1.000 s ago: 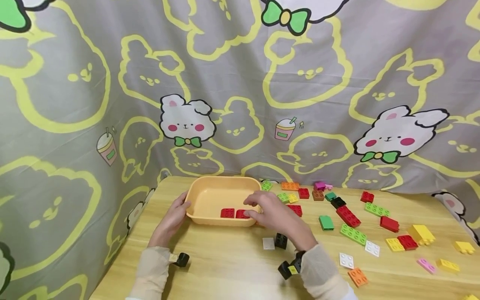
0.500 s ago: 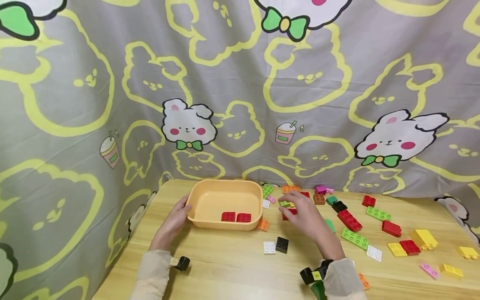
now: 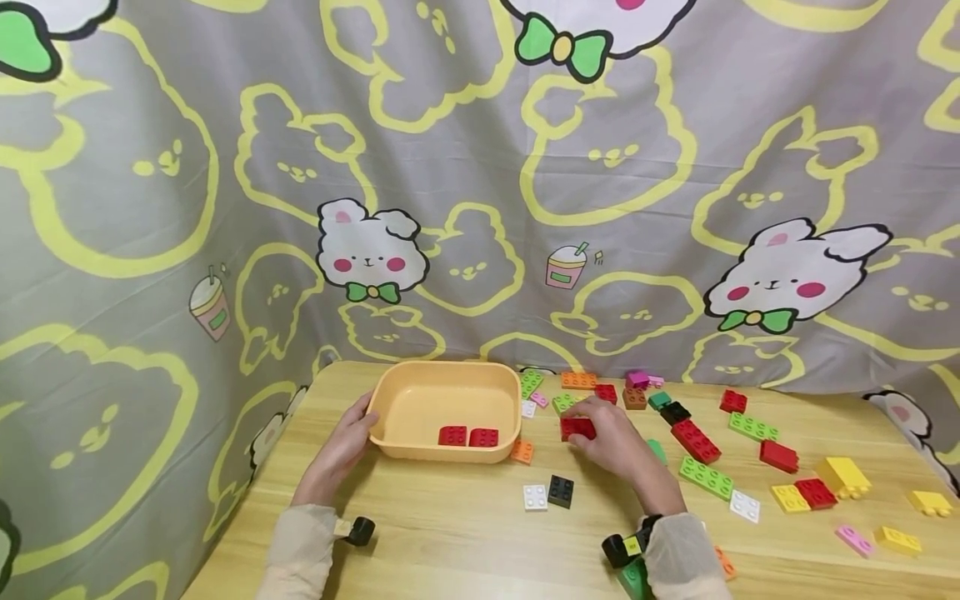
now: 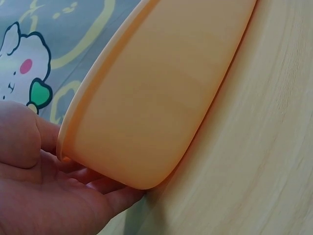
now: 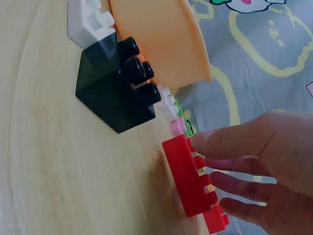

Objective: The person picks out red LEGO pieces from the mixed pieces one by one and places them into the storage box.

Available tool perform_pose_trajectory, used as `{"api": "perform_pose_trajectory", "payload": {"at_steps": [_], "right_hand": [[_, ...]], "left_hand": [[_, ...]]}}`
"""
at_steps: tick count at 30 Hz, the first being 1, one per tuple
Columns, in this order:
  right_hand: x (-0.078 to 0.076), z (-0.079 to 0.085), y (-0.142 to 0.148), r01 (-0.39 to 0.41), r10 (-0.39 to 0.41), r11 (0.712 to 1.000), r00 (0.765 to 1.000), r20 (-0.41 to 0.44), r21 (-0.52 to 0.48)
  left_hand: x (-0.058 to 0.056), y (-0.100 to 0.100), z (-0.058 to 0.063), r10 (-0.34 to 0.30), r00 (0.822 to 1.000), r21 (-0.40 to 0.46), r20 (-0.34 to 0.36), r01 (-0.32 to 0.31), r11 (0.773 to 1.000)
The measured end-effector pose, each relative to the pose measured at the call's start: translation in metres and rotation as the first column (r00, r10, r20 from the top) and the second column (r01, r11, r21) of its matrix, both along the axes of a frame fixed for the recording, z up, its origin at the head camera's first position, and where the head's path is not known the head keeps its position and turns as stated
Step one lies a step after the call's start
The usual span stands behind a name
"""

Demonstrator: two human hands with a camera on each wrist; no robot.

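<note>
My left hand [image 3: 341, 446] holds the left end of an orange plastic tray [image 3: 442, 454]; the left wrist view shows the thumb at its rim and fingers beneath. Inside the tray lie two red bricks [image 3: 452, 436]. To the right of it, my right hand [image 3: 615, 442] is at a longer red building brick [image 3: 576, 428]. Up close in the right wrist view, thumb and fingertips are spread along the studded top of this red brick [image 5: 186, 178], fingers fairly straight. Its plain side faces the camera, and a shadow falls on the table beside it.
A black brick [image 3: 560, 491] and a white brick [image 3: 535, 497] sit nearer the front. An orange brick [image 3: 522, 452] is beside the tray. Several coloured bricks spread over the right of the wooden table [image 3: 450, 542]. A patterned curtain [image 3: 480, 167] hangs behind.
My right hand has left the inside of the tray, moved right and come down to the long red brick. Left hand and tray have stayed in place.
</note>
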State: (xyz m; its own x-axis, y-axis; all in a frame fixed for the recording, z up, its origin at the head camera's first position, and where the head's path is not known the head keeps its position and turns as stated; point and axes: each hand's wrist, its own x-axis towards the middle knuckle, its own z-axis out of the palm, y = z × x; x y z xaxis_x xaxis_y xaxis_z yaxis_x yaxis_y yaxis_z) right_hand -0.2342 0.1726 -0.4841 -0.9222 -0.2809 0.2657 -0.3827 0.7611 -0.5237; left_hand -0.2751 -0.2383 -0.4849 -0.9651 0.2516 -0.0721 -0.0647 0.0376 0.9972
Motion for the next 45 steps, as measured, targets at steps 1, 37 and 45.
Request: {"api": "perform_pose_trajectory", "payload": {"at_steps": [1,37,45], "right_hand": [[0.000,-0.001,0.001,0.006,-0.006,1.000,1.000,0.008,0.006],[0.004,0.010,0.000,0.030,-0.031,0.992,0.999,0.007,0.119],[0.010,0.029,-0.007,0.028,-0.021,0.993,0.998,-0.061,0.115]], "left_hand": [[0.000,0.000,0.000,0.000,1.000,0.003,0.001,0.000,1.000],[-0.001,0.001,-0.001,-0.003,1.000,0.021,0.005,0.003,1.000],[-0.001,0.001,-0.001,-0.003,1.000,0.014,0.007,0.003,1.000]]}}
